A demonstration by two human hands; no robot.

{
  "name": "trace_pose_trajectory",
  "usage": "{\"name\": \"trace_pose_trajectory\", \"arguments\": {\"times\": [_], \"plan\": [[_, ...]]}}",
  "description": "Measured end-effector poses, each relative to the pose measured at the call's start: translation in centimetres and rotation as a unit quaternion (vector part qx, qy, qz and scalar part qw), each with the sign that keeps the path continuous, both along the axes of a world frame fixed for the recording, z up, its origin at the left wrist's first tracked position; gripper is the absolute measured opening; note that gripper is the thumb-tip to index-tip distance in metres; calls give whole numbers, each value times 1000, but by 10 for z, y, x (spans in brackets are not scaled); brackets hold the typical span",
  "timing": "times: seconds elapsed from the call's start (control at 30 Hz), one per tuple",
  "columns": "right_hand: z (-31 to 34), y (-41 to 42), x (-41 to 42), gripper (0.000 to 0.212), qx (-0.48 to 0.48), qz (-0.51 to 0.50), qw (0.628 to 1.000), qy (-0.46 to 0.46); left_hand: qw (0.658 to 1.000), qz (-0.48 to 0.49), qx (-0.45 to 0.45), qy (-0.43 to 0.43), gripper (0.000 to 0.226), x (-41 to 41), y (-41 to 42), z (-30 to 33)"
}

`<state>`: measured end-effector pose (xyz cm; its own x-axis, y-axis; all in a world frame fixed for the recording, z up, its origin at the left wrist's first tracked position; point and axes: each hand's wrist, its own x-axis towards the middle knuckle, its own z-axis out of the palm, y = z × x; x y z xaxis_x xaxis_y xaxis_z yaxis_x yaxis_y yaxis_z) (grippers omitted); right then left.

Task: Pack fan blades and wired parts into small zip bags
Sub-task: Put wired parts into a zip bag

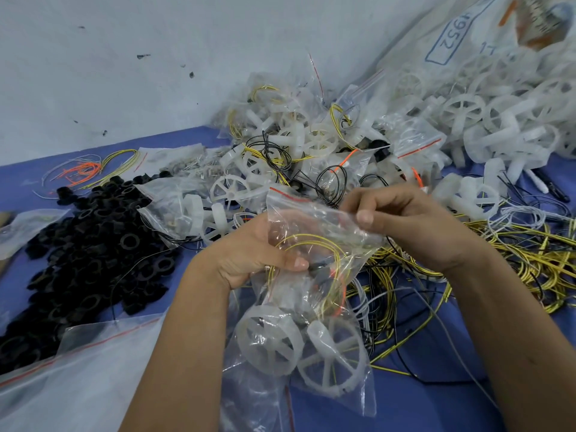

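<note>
- Fingers [363, 217] of the right hand [414, 226] are curled and pinch the upper edge of a small clear zip bag [311, 275], thumb on the near side of the plastic close to its red seal strip.
- Left hand [252, 254] grips the same bag at its left side, the thumb lying across the front and the other fingers hidden behind the plastic.
- Both forearms rise from the bottom of the head view and meet over the middle of the blue worktop [436, 410], holding the bag up above it, mouth upward.
- Inside the bag, a loop of yellow wire [314, 244] sits in the upper half, and two white fan wheels [299, 344] lie side by side at the bottom.
- Left of the hands lies a heap of black rings [93, 244].
- Behind the hands is a pile of filled bags [296, 151].
- Loose white fan wheels spill from a large sack [498, 104] at upper right.
- A tangle of yellow, black and white wires [514, 254] spreads to the right.
</note>
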<state>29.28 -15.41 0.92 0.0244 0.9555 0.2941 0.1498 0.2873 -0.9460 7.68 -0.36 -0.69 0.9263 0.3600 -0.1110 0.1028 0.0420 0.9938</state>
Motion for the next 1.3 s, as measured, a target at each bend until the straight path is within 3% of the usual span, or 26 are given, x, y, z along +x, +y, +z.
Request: {"name": "trace_pose_trajectory", "arguments": {"times": [0.2, 0.3, 0.4, 0.73, 0.87, 1.0, 1.2, 1.3], "plan": [[-3, 5, 1, 35, 29, -139, 989, 38, 998, -58, -16, -21, 53, -2, 1, 2], [-3, 6, 2, 14, 20, -127, 989, 77, 999, -47, -15, -13, 57, -4, 3, 1], [-4, 6, 5, 8, 19, -124, 987, 99, 999, -36, -12, -6, 63, -7, 6, -3], [-8, 9, 7, 10, 29, -163, 978, 124, 999, -42, -12, -27, 51, -8, 3, 1], [-7, 8, 4, 15, -5, -155, 985, 79, 998, 28, -22, -47, 54, -5, 6, 0], [-7, 9, 0, 25, -33, -168, 984, 52, 999, 8, -15, -44, 52, -5, 6, -1], [-4, 10, 0, 9, 58, -260, 958, 108, 999, -12, -11, -34, 59, -4, 3, -1], [-4, 12, 1, 15, 107, -321, 936, 96, 999, -40, 7, -16, 57, -5, 1, 0]]}}
